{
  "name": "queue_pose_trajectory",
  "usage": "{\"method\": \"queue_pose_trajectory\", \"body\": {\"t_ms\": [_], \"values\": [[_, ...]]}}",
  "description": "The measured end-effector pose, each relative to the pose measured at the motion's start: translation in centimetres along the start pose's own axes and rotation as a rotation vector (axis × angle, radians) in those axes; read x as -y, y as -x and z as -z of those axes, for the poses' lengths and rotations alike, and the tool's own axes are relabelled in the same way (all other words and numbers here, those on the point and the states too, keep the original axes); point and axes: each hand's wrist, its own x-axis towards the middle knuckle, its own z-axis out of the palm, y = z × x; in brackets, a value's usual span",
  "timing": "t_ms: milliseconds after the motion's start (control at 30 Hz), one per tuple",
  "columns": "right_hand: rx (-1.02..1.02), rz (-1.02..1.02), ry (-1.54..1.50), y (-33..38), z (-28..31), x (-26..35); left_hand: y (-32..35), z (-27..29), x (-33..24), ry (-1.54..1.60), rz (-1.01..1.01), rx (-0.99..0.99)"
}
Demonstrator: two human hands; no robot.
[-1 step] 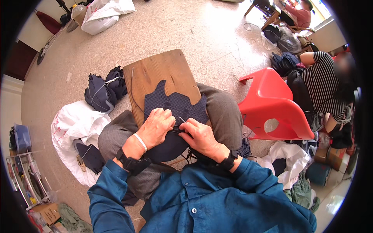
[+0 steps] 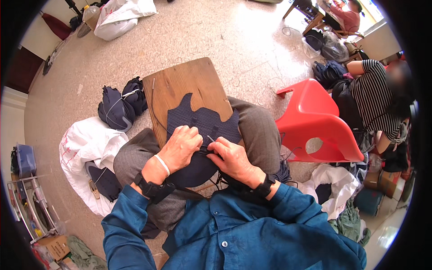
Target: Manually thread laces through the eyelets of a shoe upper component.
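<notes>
A dark navy piece of textured fabric, with a curved, notched outline, lies on a wooden board in front of me. My left hand is closed on the near edge of this fabric, its fingertips curled under. Close beside it, my right hand pinches a thin metal tool whose tip points up and left; its exact kind is not clear. Between the hands a short dark strip crosses the fabric edge, partly hidden by fingers. A thin dark cord with a metal end lies along the board's left side.
A red plastic chair stands at right, beside a person in a striped top. Tied navy bundles and an open white sack lie at left. Another white sack is at right. A second person sits far right.
</notes>
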Motion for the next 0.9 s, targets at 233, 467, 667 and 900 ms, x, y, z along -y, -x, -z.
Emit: {"method": "queue_pose_trajectory", "body": {"t_ms": [233,467,667,900], "values": [[-0.006,0.006,0.006,-0.1,0.0,0.1,0.1,0.3,-0.5,0.037,0.011,-0.024],[-0.02,-0.029,-0.044,0.1,0.1,-0.2,2.3,1.4,-1.8,0.009,0.252,-0.498],[-0.088,-0.233,-0.432,-0.2,1.2,0.0,4.4,-1.9,-3.8,-0.125,0.101,-0.299],[-0.131,-0.59,-0.885,0.8,4.9,1.2,4.9,-1.3,-4.6,0.019,0.173,-0.317]]}}
